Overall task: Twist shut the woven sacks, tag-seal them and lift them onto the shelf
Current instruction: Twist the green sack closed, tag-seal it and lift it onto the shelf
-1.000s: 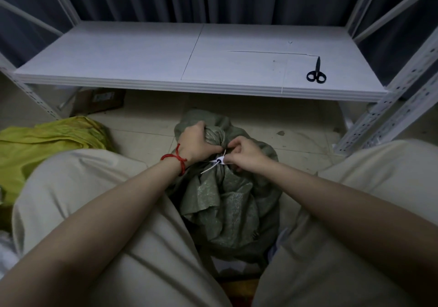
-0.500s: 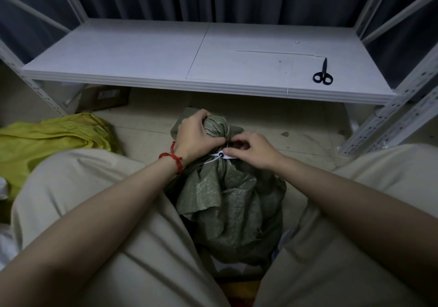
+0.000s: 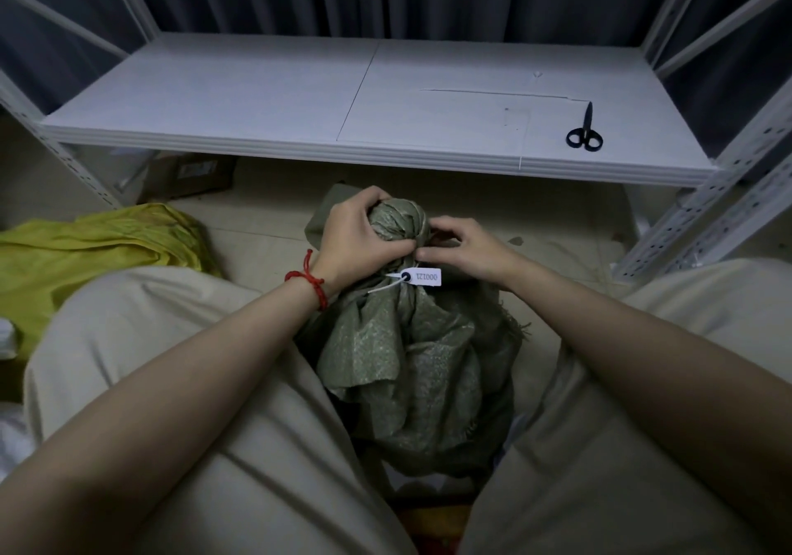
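While sack [image 3: 411,361] stands on floor [image 3: 265,194] between the knees, in front of shelf [image 3: 257,95], left hand [image 3: 355,237] grip clamps its twisted neck; right hand [image 3: 467,250] grip pinches neck above white tag [image 3: 422,276]. Contents hidden. Scissors [image 3: 585,130] lie on shelf.

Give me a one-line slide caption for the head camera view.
Left hand grips the twisted neck of the green woven sack; right hand pinches it above the white numbered tag.
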